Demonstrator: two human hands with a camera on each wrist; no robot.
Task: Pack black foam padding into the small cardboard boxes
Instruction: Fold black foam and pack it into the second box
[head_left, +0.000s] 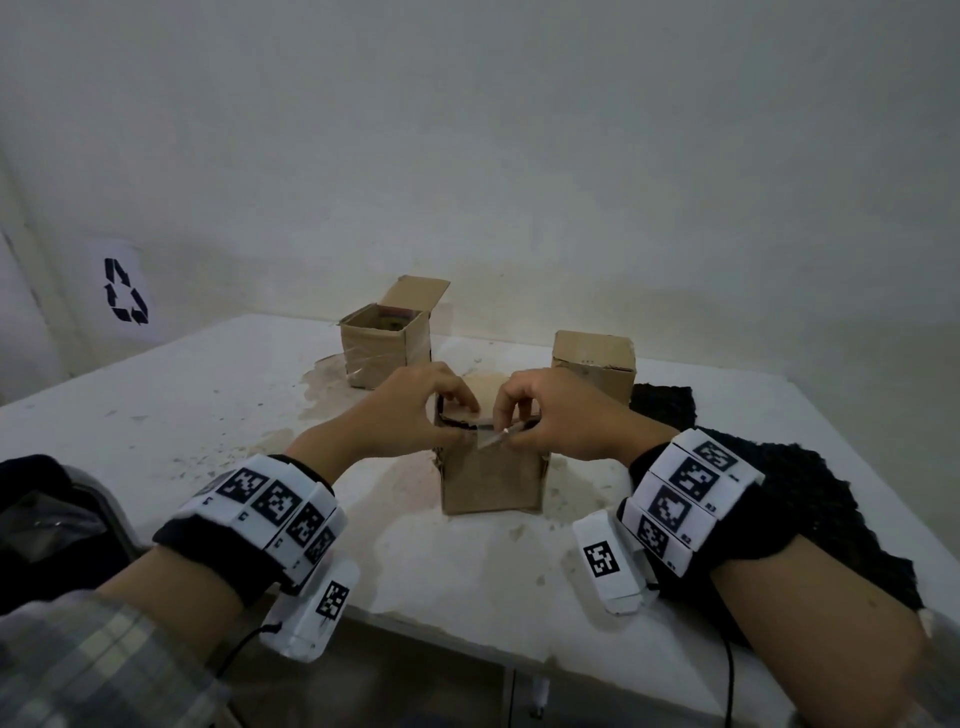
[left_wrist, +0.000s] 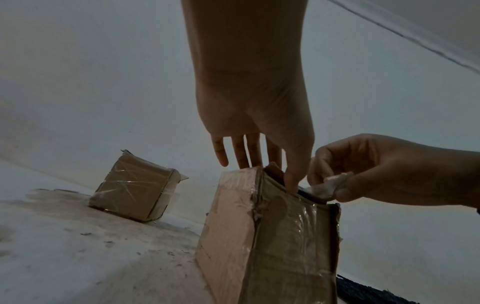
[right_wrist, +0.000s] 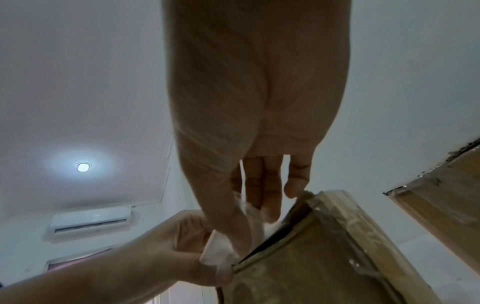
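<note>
A small cardboard box stands on the table in front of me, wrapped in clear tape. A dark edge of black foam shows at its top. My left hand curls over the box's top rim, its thumb pressed on the front edge. My right hand pinches a crumpled white strip at that rim between thumb and fingers. The strip lies right beside the left thumb. A large sheet of black foam lies on the table under my right forearm.
An open-topped box stands at the back left and a closed box at the back right, near the wall. The white table is stained. Its front edge runs under my wrists. A dark bag sits at the left.
</note>
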